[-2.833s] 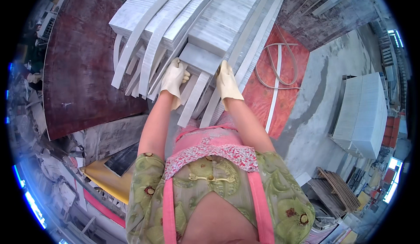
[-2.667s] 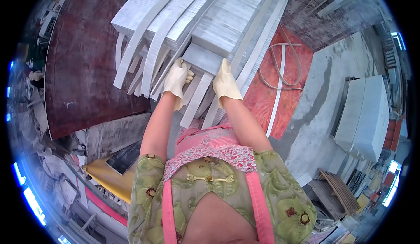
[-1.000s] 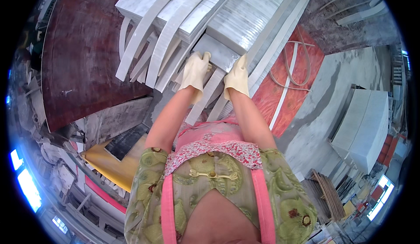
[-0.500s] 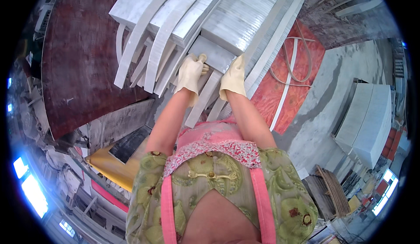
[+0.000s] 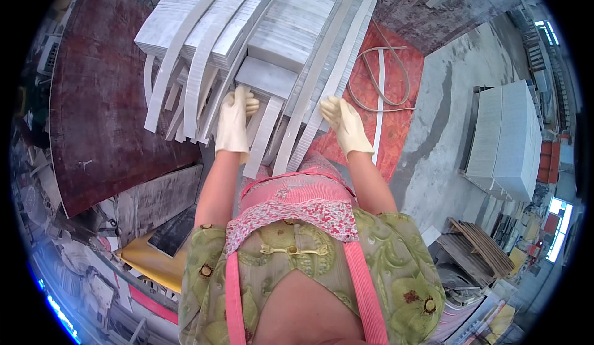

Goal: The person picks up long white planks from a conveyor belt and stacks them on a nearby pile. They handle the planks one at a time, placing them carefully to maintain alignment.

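Both of my hands wear cream gloves. My left hand [image 5: 235, 122] is at the near left corner of a grey-white stone slab [image 5: 266, 76], fingers curled and nothing visible in them. That slab lies low in the gap before a stack of thin marble tiles [image 5: 288, 33], several of them on edge. My right hand [image 5: 341, 122] is apart from the slab, beside the pale strips [image 5: 337, 73] that run along the stack's right side. Its fingers are folded in, and I see nothing in them. Further pale strips [image 5: 263, 138] stick out between my hands.
Left of the stack stands a dark red board [image 5: 105, 104]. On the right lie an orange-red sheet [image 5: 396, 122] and a looped band [image 5: 405, 82]. Farther right are a block of pale slabs [image 5: 504, 141] and a wooden pallet [image 5: 479, 246]. A yellow object [image 5: 148, 255] sits lower left.
My right hand has come off the slab's right corner and moved right, past the strips. My left hand has drawn slightly nearer to me, and the view has shifted.
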`<state>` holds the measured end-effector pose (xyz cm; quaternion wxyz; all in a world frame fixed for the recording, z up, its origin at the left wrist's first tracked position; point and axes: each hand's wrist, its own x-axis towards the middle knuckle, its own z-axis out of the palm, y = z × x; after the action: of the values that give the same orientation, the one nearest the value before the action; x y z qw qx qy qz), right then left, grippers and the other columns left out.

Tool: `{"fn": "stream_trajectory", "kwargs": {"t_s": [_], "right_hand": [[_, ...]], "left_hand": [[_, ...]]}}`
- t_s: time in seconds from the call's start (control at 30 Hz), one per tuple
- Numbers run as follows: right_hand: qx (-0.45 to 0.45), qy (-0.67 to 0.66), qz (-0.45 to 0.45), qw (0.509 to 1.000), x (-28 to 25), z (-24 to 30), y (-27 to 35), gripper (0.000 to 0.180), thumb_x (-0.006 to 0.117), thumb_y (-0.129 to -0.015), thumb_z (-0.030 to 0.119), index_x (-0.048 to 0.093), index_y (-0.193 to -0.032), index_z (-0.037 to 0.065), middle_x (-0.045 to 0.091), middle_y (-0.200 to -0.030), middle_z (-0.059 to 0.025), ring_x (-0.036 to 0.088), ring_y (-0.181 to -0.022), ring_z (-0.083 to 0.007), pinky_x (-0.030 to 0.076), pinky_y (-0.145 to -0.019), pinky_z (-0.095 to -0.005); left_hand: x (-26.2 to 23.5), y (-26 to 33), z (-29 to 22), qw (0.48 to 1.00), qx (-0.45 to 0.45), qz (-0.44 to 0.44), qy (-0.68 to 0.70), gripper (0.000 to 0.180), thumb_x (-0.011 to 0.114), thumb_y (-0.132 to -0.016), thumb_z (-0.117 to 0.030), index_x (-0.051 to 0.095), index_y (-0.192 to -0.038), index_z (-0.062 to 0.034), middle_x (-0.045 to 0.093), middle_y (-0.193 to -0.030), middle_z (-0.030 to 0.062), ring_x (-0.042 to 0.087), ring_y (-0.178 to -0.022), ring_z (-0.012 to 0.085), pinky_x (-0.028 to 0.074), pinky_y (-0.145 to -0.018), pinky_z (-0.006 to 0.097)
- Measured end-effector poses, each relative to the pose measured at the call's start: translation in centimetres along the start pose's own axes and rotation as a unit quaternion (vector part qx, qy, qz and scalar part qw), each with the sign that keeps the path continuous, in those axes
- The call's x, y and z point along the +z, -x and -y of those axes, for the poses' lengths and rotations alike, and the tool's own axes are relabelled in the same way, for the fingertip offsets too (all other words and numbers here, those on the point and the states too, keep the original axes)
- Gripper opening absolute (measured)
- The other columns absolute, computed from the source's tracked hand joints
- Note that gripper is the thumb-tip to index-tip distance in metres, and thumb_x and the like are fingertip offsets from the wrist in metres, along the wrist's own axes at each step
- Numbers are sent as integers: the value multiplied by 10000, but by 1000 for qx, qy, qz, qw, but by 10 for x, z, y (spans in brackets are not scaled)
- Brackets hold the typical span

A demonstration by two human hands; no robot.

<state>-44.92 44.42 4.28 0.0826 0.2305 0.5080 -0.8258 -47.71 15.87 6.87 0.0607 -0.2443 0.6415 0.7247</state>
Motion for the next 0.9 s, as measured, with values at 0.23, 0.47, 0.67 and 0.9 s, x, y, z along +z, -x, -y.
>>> {"fn": "stream_trajectory", "kwargs": {"t_s": [0.23, 0.47, 0.67, 0.9], "right_hand": [[4, 57, -12, 998, 6, -14, 16, 449, 479, -1077, 301, 523, -1357, -48, 689, -1187, -227, 673, -1133, -316, 515, -1036, -420], [-94, 303, 31, 948, 69, -8, 12, 553, 530, -1030, 325, 464, -1439, -42, 644, -1293, -238, 629, -1215, -338, 478, -1072, -421], [-282, 605, 76, 741, 103, 8, 12, 735, 658, -892, 366, 430, -1489, 4, 582, -1351, -310, 604, -1219, -433, 479, -1042, -448], [-298, 735, 77, 604, 126, 16, -7, 737, 672, -871, 406, 455, -1478, 48, 651, -1186, -281, 647, -1072, -460, 525, -918, -494]], "left_hand": [[-5, 31, 23, 996, 14, -77, 48, 464, 531, -1041, -375, 600, -1184, 61, 702, -1037, 165, 690, -913, 178, 553, -879, 295], [-15, -5, 44, 984, 84, -125, -97, 457, 435, -1043, -334, 575, -1373, -51, 719, -1144, 102, 690, -1031, 192, 506, -942, 325], [-24, -28, 48, 983, 64, -76, -152, 476, 421, -1032, -222, 509, -1447, -6, 702, -1118, 104, 676, -970, 149, 534, -882, 277], [-24, -21, 31, 960, 95, -45, -258, 515, 444, -1000, -302, 495, -1481, -126, 661, -1264, 189, 631, -1157, 318, 462, -1035, 405]]}}
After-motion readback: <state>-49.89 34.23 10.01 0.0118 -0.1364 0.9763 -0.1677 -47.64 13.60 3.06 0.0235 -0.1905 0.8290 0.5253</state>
